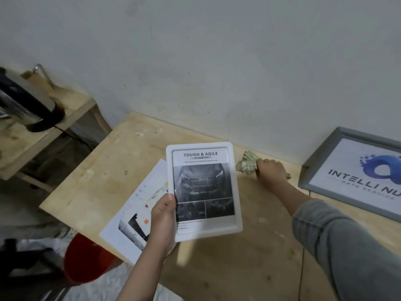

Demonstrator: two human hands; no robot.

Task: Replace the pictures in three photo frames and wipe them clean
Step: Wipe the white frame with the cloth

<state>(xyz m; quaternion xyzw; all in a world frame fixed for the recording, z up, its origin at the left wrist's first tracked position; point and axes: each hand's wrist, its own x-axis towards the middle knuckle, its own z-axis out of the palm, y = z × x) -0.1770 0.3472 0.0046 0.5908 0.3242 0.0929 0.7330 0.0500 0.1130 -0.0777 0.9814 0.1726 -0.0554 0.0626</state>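
My left hand grips the lower left edge of a white photo frame, thumb on its front, holding it above the wooden table. The frame shows a black-and-white car picture headed "TOUGH & AGILE". My right hand lies at the back of the table, near the wall, fingers curled round a crumpled greenish cloth. A grey frame with a blue logo picture lies at the right, partly out of view.
Loose printed sheets lie on the table under the white frame, overhanging the left edge. A red bucket stands on the floor below. A steel kettle sits on a lower wooden shelf at the left. The wall runs behind the table.
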